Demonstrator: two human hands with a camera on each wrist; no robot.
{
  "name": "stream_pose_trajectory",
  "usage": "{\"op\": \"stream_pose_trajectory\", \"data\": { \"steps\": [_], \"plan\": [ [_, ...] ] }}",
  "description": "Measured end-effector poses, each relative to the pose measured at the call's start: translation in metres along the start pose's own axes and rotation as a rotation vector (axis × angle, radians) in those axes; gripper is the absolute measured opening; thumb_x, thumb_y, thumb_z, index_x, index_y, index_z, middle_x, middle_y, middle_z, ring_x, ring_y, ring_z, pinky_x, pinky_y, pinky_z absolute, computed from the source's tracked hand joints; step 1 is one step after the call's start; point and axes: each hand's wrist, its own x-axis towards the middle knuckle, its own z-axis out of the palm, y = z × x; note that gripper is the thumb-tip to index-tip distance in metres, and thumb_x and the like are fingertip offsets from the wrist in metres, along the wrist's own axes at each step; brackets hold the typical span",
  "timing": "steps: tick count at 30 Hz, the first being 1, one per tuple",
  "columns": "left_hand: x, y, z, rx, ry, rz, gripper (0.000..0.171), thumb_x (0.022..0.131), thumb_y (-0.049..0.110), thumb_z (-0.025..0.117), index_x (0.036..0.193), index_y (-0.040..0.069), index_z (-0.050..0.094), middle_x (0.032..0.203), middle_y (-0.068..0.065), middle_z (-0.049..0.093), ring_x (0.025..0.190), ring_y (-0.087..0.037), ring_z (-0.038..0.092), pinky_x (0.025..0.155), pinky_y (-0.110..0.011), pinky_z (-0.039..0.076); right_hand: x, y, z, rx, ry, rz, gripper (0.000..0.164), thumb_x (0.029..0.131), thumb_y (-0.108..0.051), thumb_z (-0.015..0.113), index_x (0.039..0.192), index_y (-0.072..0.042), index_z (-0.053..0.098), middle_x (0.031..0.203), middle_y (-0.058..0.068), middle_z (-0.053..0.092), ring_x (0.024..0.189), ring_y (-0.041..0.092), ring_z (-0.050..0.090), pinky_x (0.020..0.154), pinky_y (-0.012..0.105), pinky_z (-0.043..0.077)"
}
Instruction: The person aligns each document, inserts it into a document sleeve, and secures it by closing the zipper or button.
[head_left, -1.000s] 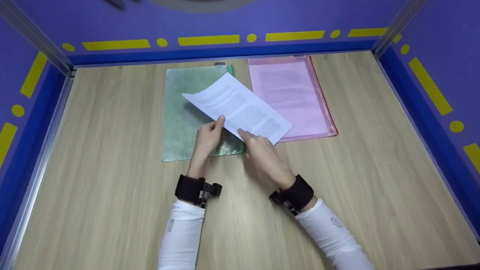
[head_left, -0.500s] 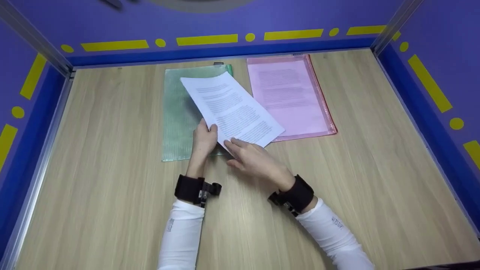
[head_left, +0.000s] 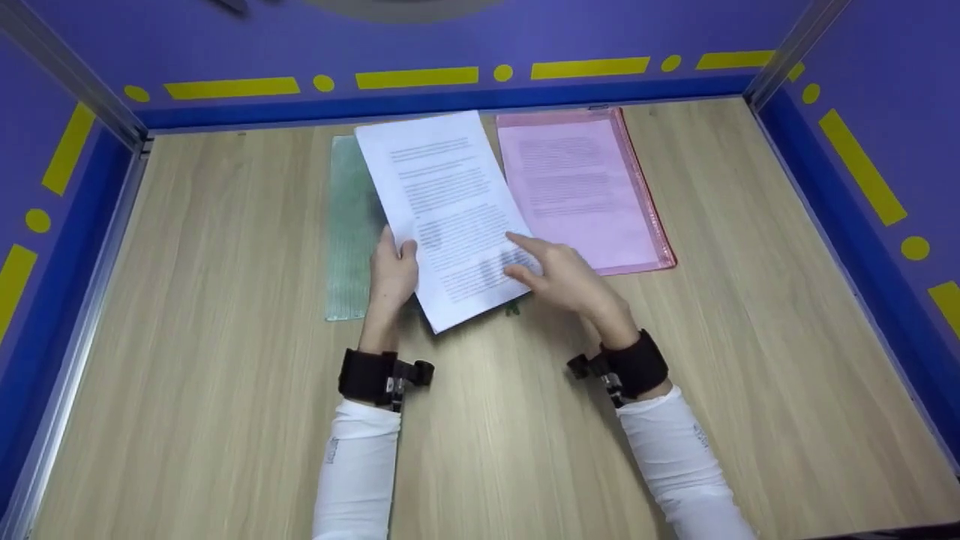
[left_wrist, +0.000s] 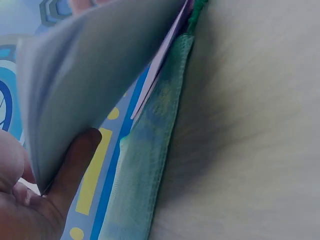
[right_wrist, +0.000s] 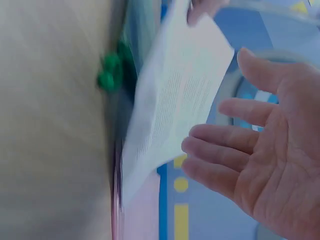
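My left hand [head_left: 394, 274] grips the left edge of a printed white paper [head_left: 450, 180], the thumb lying on its face. The left wrist view has that edge tucked between the thumb and fingers [left_wrist: 80, 157]. Tilted, the paper hangs above a green mesh zip folder [head_left: 349, 225] and hides most of it. My right hand [head_left: 566, 277] hovers by the paper's lower right edge; its fingers are spread, and the right wrist view shows the palm [right_wrist: 280, 170] with nothing in it. A green zipper pull [right_wrist: 111, 72] sticks out below the paper.
A pink zip folder [head_left: 574, 187] with a printed sheet inside lies to the right of the green one, near the table's back edge. Blue-purple walls [head_left: 420, 45] with yellow marks border the wooden table [head_left: 225, 375] at the back and sides.
The paper has turned more upright and shifted, its lower corner now nearer me. My right hand has left its lower edge, moved right and spread its fingers. My left hand keeps its hold.
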Motion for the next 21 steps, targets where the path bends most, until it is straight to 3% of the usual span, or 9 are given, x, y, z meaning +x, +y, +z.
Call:
{"op": "stream_pose_trajectory", "data": {
  "steps": [6, 13, 16, 21],
  "plan": [
    [-0.002, 0.001, -0.002, -0.051, -0.022, 0.097, 0.042, 0.103, 0.006, 0.042, 0.145, 0.001, 0.041, 0.143, -0.022, 0.053, 0.138, -0.032, 0.048, 0.119, -0.045, 0.035, 0.0, 0.036, -0.02, 0.242, 0.128, 0.13, 0.061, 0.101, -0.034, 0.056, 0.152, -0.005, 0.038, 0.154, 0.021, 0.043, 0.141, 0.036, 0.046, 0.116, 0.048, 0.04],
    [-0.005, 0.003, -0.003, -0.128, -0.067, 0.149, 0.044, 0.104, 0.007, 0.042, 0.147, 0.001, 0.04, 0.145, -0.02, 0.053, 0.137, -0.032, 0.05, 0.116, -0.046, 0.039, 0.013, 0.056, -0.014, 0.488, 0.158, 0.226, 0.069, 0.101, -0.038, 0.054, 0.156, -0.007, 0.027, 0.152, 0.027, 0.042, 0.14, 0.039, 0.046, 0.115, 0.048, 0.041],
    [-0.006, 0.004, -0.003, -0.155, -0.095, 0.156, 0.044, 0.104, 0.007, 0.042, 0.147, 0.002, 0.04, 0.141, -0.021, 0.056, 0.128, -0.032, 0.058, 0.105, -0.044, 0.048, 0.019, 0.058, -0.008, 0.569, 0.163, 0.266, 0.069, 0.102, -0.037, 0.053, 0.157, -0.007, 0.024, 0.144, 0.026, 0.052, 0.127, 0.033, 0.058, 0.104, 0.042, 0.05],
    [-0.007, 0.006, -0.003, -0.191, -0.138, 0.164, 0.042, 0.104, 0.006, 0.043, 0.146, 0.001, 0.042, 0.133, -0.023, 0.061, 0.109, -0.031, 0.066, 0.081, -0.028, 0.055, 0.024, 0.056, 0.003, 0.851, 0.169, 0.354, 0.059, 0.101, -0.032, 0.056, 0.151, -0.007, 0.038, 0.113, 0.011, 0.069, 0.092, 0.017, 0.07, 0.079, 0.028, 0.057]
  ]
}}
